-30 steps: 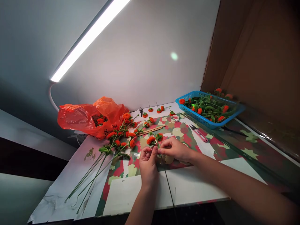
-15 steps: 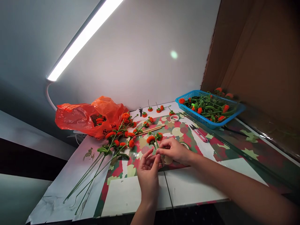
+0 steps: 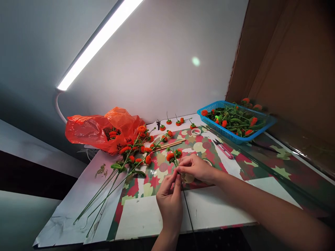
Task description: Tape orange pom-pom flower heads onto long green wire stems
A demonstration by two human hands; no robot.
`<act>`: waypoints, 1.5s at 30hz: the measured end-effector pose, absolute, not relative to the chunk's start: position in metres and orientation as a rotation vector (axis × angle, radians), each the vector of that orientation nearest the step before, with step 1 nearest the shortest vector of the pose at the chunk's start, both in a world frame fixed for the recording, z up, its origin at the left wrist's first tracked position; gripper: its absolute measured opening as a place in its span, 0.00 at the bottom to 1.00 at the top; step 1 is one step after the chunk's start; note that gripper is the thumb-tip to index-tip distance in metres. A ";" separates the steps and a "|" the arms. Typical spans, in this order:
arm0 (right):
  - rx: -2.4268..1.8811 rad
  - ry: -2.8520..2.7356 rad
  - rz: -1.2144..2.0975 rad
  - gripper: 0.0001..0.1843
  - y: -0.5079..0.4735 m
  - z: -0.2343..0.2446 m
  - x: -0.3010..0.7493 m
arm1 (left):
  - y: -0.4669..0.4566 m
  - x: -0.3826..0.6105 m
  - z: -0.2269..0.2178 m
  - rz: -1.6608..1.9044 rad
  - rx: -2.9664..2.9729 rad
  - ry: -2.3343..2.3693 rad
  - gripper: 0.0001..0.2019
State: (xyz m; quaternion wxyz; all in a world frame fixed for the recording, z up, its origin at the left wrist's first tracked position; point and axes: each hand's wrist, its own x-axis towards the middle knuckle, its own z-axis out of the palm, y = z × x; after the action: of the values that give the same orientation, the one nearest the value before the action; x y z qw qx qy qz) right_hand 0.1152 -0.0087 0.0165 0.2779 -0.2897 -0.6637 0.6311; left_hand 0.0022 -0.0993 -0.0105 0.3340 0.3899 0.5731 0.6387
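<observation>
Over the middle of the table, my right hand (image 3: pixel 195 168) pinches a flower stem (image 3: pixel 186 202) just below its orange fuzzy blooms (image 3: pixel 170 157). My left hand (image 3: pixel 169 198) is closed at the same spot, thumb and forefinger on the stem right under the right fingertips. The long, thin, dark green stem runs down past the table's front edge. Green bits surround the blooms at the top. The fingers hide the exact point where they grip.
Finished-looking orange flowers on long stems (image 3: pixel 104 193) lie at left beside a red plastic bag (image 3: pixel 86 129). Several short-stemmed blooms (image 3: pixel 169 122) stand behind. Wooden sticks (image 3: pixel 172 143), a tape roll (image 3: pixel 196 131), pink-handled snips (image 3: pixel 225 150) and a blue basket (image 3: pixel 237 140) of flowers surround the hands.
My left thumb and forefinger, earlier apart with the fingers loosely curled, have come up and closed on the stem. My right hand keeps its pinch. The view has shifted slightly.
</observation>
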 end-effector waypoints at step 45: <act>-0.740 -1.791 1.669 0.18 -0.005 0.014 0.113 | -0.097 -0.014 -0.004 1.256 0.573 1.250 0.16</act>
State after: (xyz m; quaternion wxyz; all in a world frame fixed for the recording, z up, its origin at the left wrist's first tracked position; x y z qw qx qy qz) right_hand 0.1129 -0.0053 0.0141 0.2879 -0.2771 -0.6707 0.6249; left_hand -0.0144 -0.0974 -0.0035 0.5969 0.2469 0.5387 0.5409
